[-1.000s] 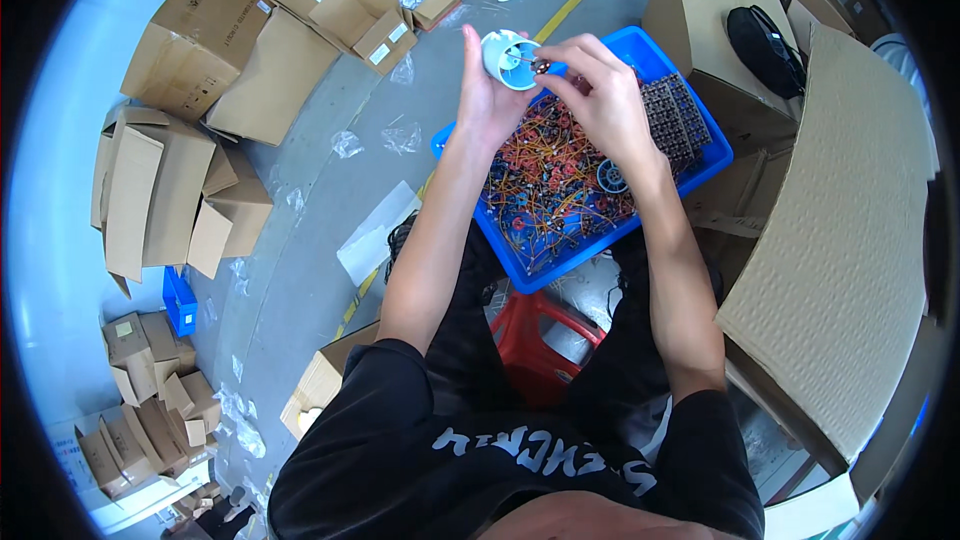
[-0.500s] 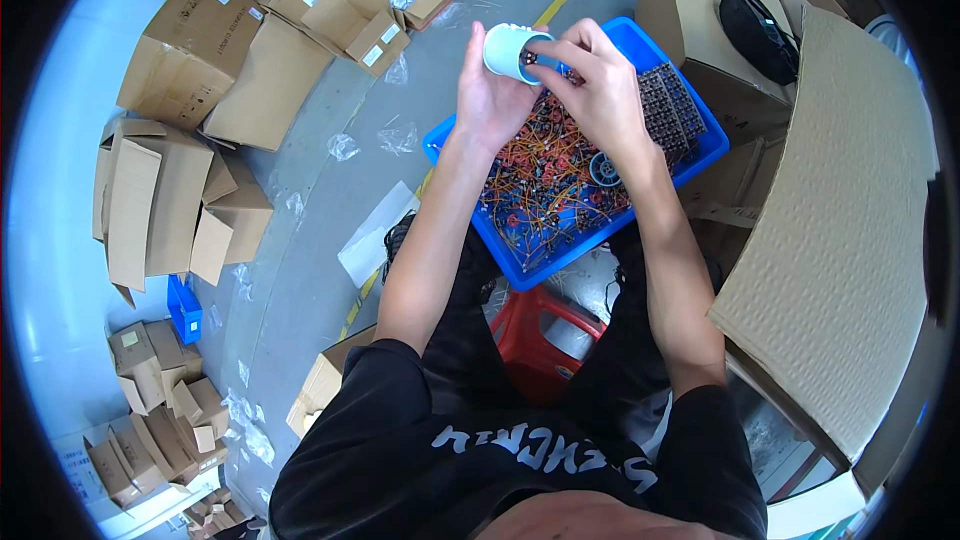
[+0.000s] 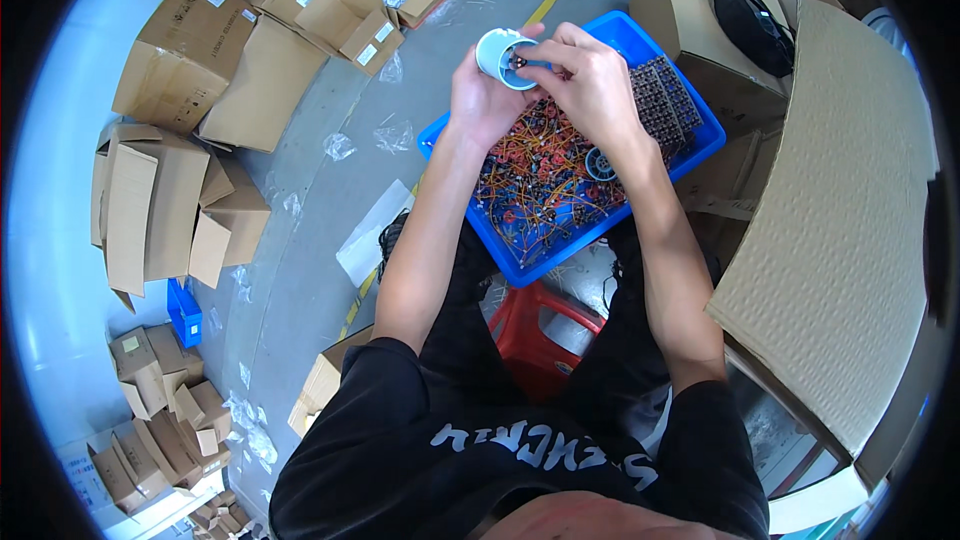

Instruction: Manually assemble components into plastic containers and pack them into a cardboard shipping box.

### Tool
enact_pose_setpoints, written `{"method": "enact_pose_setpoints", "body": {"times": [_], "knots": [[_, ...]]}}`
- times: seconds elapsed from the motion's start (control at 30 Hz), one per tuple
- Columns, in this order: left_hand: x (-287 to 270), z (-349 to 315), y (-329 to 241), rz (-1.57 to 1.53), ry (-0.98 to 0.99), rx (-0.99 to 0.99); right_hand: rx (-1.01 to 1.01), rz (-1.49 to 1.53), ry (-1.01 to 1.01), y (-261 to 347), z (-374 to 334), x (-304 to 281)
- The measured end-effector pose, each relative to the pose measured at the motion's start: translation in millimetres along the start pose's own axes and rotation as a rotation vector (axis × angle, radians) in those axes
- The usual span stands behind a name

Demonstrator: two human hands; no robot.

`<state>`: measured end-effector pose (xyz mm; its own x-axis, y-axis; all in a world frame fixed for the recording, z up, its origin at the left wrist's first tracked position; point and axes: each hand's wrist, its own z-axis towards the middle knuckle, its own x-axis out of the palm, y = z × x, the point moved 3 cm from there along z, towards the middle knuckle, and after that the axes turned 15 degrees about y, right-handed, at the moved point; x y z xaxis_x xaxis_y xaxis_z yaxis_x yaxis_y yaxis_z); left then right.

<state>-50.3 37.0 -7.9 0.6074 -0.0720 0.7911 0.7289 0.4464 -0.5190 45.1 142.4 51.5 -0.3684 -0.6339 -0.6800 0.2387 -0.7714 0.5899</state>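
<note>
Both hands meet on one small white cup-shaped housing (image 3: 503, 57), held up over the blue bin.

One second back the housing sat lower and showed its open mouth with a bluish inside; it has since been lifted and turned, so its side wall now faces the camera and the fingers reach into its mouth. The left hand (image 3: 478, 98) wraps the housing from below and behind; the right hand (image 3: 590, 80) pinches something small and dark at its opening, too tiny to make out. That suggests a part is being seated in the housing, not merely picked. Beneath lies the blue bin (image 3: 700, 145), full of red and orange wired pieces (image 3: 540, 175), with a dark gridded tray (image 3: 655, 100) at its far end. A red stool (image 3: 530, 325) stands under the person's knees, and cardboard boxes (image 3: 190, 50) crowd the grey floor to the left.
</note>
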Motion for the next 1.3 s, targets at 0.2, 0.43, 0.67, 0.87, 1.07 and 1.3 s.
{"method": "enact_pose_setpoints", "body": {"times": [0.2, 0.43, 0.67, 0.87, 1.07, 1.3], "knots": [[-3, 1, -3, 0.245, -0.263, 0.003, -0.039, -0.056, 0.024, 6, 4, 4], [-6, -1, -5, 0.24, -0.283, 0.008, 0.013, -0.11, -0.006, 11, 6, 10], [-9, -4, -3, 0.105, -0.126, 0.006, 0.006, -0.109, 0.001, 6, 7, 13], [-13, -7, -4, -0.032, -0.062, -0.009, -0.045, -0.13, 0.018, 4, 8, 16], [-12, -2, 3, 0.117, -0.178, -0.018, -0.027, -0.109, 0.039, 3, 3, 10], [2, 6, 1, 0.163, -0.241, 0.002, 0.022, 0.147, 0.012, -1, -3, -10]]}}
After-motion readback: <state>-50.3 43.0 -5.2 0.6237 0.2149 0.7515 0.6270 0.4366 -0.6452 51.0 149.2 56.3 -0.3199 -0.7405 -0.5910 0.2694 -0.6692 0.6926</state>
